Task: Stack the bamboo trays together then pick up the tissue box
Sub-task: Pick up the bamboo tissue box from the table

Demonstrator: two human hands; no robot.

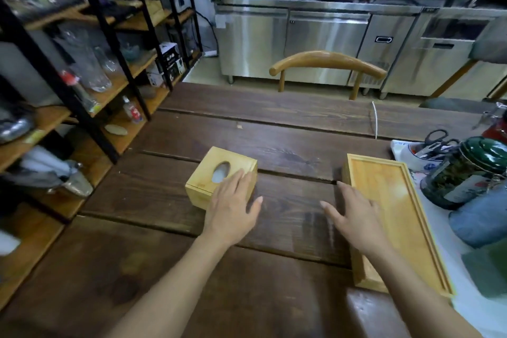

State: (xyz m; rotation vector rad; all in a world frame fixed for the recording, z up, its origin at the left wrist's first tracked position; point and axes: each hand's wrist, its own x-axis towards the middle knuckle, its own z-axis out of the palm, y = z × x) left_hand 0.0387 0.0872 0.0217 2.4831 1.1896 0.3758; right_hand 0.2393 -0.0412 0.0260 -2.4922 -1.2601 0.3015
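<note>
Head view: dark wood table [274, 123]. Left hand [233, 208] open, fingers spread, palm down over near right corner of tissue box [219, 175]; grips nothing. Box sits left of centre, oval slot on top. Right hand [354, 217] open, flat, empty, over left edge of stacked trays [395, 214] at right. Green-lidded jar [463, 173] beyond trays.

Dark plank table [274, 123] carries tissue box [204, 186], bamboo trays [397, 208], jar [463, 175].
</note>
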